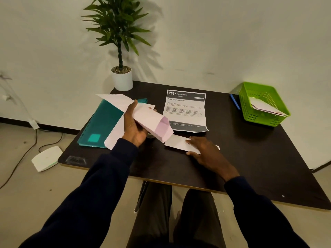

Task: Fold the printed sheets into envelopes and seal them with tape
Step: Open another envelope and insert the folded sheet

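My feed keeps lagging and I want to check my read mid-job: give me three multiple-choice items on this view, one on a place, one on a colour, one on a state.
1. Where is the basket?
A) on the floor
B) at the far right of the table
C) in the person's lap

2. What colour is the folder?
A) red
B) teal
C) yellow

3. What is the left hand doing?
A) lying flat on the table
B) gripping a pen
C) holding an envelope off the table

Answers: 1 B, it stands by the table's far right edge. 2 B, its cover shows teal beside loose paper. 3 C, its fingers curl round the envelope, which is lifted clear.
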